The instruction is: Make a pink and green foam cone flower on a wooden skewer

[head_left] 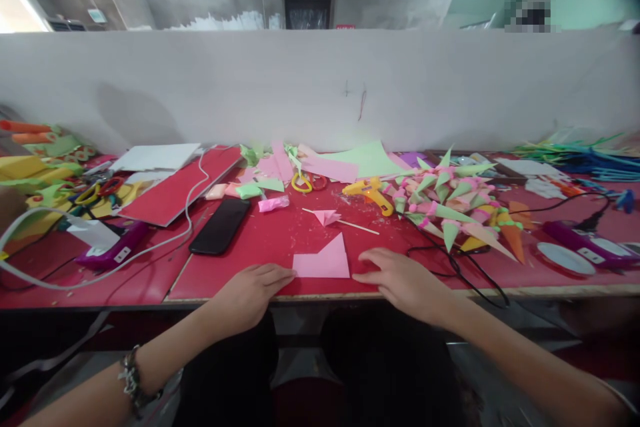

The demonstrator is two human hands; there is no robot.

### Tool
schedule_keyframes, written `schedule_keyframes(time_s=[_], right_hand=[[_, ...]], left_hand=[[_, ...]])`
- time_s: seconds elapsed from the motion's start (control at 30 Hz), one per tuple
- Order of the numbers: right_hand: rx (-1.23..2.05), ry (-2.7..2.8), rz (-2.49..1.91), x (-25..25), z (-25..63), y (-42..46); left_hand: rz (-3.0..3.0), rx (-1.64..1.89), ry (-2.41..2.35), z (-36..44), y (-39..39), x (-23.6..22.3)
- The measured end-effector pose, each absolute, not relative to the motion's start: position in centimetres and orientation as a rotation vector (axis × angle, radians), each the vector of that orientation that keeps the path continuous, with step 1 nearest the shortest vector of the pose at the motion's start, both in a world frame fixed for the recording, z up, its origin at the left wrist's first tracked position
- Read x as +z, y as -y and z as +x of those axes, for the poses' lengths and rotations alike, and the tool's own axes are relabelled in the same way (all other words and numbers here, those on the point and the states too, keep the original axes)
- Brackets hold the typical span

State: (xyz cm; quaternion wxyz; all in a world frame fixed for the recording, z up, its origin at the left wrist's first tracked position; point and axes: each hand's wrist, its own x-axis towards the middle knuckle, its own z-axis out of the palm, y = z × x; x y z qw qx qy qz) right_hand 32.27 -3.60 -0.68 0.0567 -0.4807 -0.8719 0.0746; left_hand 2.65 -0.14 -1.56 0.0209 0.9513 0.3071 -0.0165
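A folded sheet of pink paper lies at the table's front edge, its right side rising to a point. My left hand has its fingers pressed together at the paper's left edge, thumb and fingertips closed on that corner. Just off the right edge, my right hand has thumb and forefinger apart, with nothing between them. Beyond the sheet, a small folded pink paper piece rests on a thin wooden stick. A yellow glue gun lies farther back to the right.
At left are a black phone, a purple power strip and a white cable. Yellow-handled scissors lie among paper scraps. Pink and green paper cones are heaped at right, near a white dish. A white partition stands behind.
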Motion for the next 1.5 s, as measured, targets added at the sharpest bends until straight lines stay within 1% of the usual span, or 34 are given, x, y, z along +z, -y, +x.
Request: schedule_keyframes(time_s=[0.13,0.23,0.43,0.57,0.7,0.77,0.87,0.97,1.1,1.23,1.5], right_hand=[[0.425,2.427,-1.432,0.6,31.0,1.9],[0.524,2.383,-1.423,-0.2,29.5,0.8],[0.55,2.403,-1.511,-1.7,27.5,-0.1],[0.595,2.393,-1.47,-0.8,27.7,0.1],[0.534,2.341,-1.477,0.5,28.6,0.3],[0.478,2.289,-1.485,0.7,29.1,0.2],[0.45,2.181,-1.466,0.4,29.8,-0.2],[0.522,2.078,-1.454,-0.6,30.2,-1.2],[0.648,2.008,-1.441,-2.0,31.0,-2.6],[0.782,1.882,-1.449,-2.8,31.6,-3.3],[0.803,1.703,-1.53,-3.7,31.2,-2.3]], left_hand=[[2.976,-0.099,-0.933,2.8,0.6,-1.3],[2.958,-0.038,-0.964,2.9,0.9,-1.5],[2.828,0.304,-1.023,3.7,1.1,-1.9],[2.756,0.573,-1.065,5.3,0.9,-1.4],[2.746,0.689,-1.085,7.0,0.2,0.2],[2.797,0.687,-1.115,7.9,-0.2,0.6],[2.933,0.581,-1.207,9.4,-0.6,0.1],[3.033,0.414,-1.273,10.9,-0.8,-1.3],[2.994,0.244,-1.316,12.1,-1.2,-2.6],[2.93,0.251,-1.291,12.5,-2.2,-3.1],[2.923,0.221,-1.237,13.3,-3.2,-3.5]])
